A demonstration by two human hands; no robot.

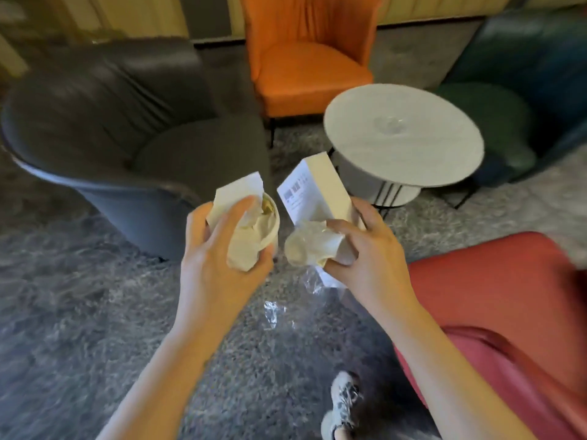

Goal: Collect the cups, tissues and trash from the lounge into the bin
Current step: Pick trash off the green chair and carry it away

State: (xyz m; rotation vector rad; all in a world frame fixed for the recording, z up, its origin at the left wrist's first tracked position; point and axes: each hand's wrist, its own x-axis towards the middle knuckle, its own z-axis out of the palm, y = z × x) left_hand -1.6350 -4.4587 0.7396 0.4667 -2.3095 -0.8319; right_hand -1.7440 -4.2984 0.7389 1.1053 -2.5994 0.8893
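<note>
My left hand (219, 258) grips a paper cup (270, 230) stuffed with crumpled tissues (244, 242) that spill over its rim. My right hand (365, 258) holds a small cream and white box (317, 188) with a barcode label, a crumpled tissue wad (308, 246) and a clear plastic wrapper (295, 300) that dangles below. Both hands are held close together at chest height over the carpet. No bin is in view.
A round grey side table (403, 134) stands ahead to the right. Around it are a dark grey armchair (120, 122), an orange chair (305, 55), a green chair (508, 100) and a red seat (502, 312) at my right. My shoe (343, 398) is on the grey carpet (63, 312).
</note>
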